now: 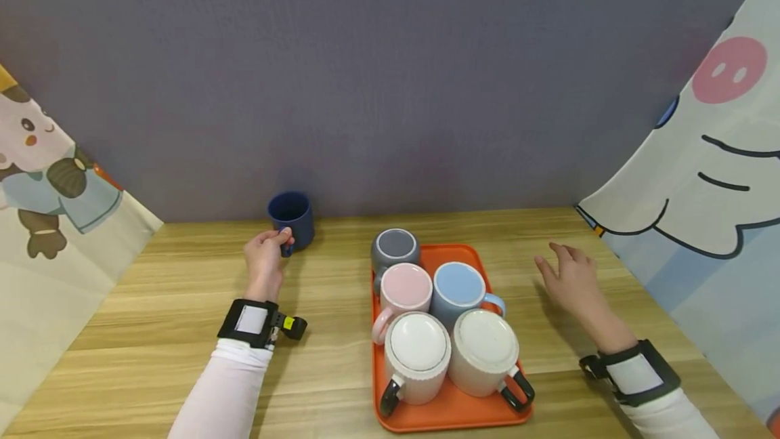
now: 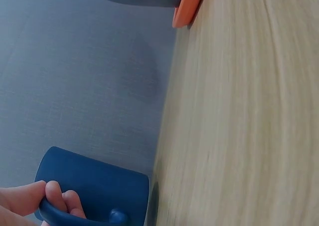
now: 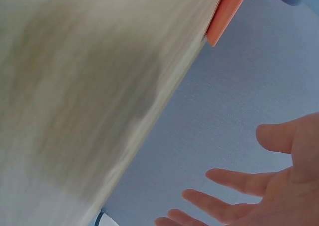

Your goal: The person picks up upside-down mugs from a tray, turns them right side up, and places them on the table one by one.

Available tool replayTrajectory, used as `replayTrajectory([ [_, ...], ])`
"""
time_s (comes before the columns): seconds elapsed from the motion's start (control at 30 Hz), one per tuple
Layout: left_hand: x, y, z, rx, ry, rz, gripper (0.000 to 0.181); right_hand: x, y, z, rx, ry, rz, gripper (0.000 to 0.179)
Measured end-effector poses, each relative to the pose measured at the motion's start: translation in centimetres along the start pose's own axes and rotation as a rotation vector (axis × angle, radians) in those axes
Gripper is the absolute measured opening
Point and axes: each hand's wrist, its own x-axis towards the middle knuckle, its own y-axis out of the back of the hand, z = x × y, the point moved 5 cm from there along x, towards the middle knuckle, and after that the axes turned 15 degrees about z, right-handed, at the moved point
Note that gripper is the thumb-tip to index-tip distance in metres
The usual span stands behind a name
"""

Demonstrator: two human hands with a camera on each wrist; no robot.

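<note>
Near the back wall, a dark blue mug [image 1: 295, 219] stands mouth up at the left. My left hand [image 1: 266, 259] pinches its handle, with fingertips [image 2: 54, 195] hooked through the loop in the left wrist view. Whether the mug's base touches the table cannot be told. To the right of the orange tray [image 1: 447, 419], my right hand [image 1: 573, 283] hovers over the table, fingers spread and holding nothing. Mugs sit upside down on the tray: a grey mug [image 1: 396, 244], a pink mug [image 1: 406, 286], a light blue mug [image 1: 460, 284] and two white mugs [image 1: 419, 344] with black handles.
A grey wall [image 1: 390, 87] rises behind the wooden table [image 1: 332, 330]. Cartoon-printed curtains [image 1: 688, 222] hang on both sides. The back-left mug and several handles reach out to or past the tray's rim.
</note>
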Motion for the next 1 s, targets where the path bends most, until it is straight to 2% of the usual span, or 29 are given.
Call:
replayTrajectory([
  [0.27,0.08,0.12,-0.43,0.029,0.025,0.006,0.019,-0.05,0.06,0.2,-0.005,0.001,0.003,0.05],
  [0.37,0.23,0.18,-0.59,0.032,0.018,0.018,0.019,0.01,0.14,0.27,-0.005,0.003,0.005,0.05],
  [0.53,0.17,0.26,-0.55,0.014,-0.013,0.003,0.018,0.1,0.32,0.32,-0.006,-0.001,0.008,0.05],
  [0.67,0.15,0.28,-0.55,0.067,-0.036,0.008,0.017,0.04,0.25,0.43,-0.017,-0.008,-0.006,0.05],
  [0.73,0.26,0.25,-0.6,0.135,-0.043,0.023,0.016,-0.02,0.19,0.5,-0.023,-0.008,-0.008,0.05],
  [0.83,0.33,0.17,-0.56,0.177,-0.046,0.019,0.016,-0.11,0.11,0.57,-0.028,-0.006,-0.009,0.049],
  [0.93,0.28,0.18,-0.38,0.223,-0.087,0.014,0.018,-0.18,0.14,0.5,-0.027,-0.013,-0.012,0.05],
  [1.0,0.17,0.26,-0.24,0.287,-0.139,0.017,0.018,-0.19,0.17,0.42,-0.021,-0.02,-0.014,0.05],
])
